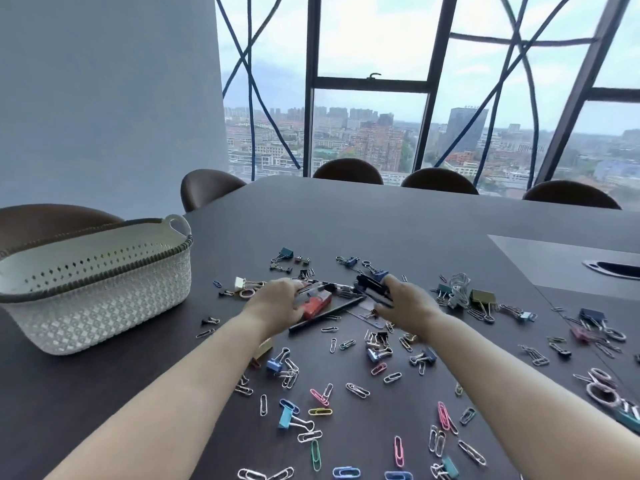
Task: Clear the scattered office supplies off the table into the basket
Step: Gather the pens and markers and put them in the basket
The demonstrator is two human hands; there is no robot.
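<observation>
Left: white perforated basket (pixel 97 289) on the dark table (pixel 381 220). Centre: your left hand (pixel 273 306), fingers curled over an orange-red stapler (pixel 315 304). Right: your right hand (pixel 405 306), fingers clamped round a black object (pixel 372 287). Paper clips (pixel 399 451) and binder clips (pixel 285 418) lie scattered around both forearms.

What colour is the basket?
The basket is white with a dark rim, head view.

1. Both bare forearms reach forward from the lower corners and draw closer together toward the hands.
2. The left hand (pixel 277 303) lies palm down, fingers curled over a red stapler (pixel 317 304).
3. The right hand (pixel 405 306) lies palm down, fingers gripping a black item (pixel 372 287).
</observation>
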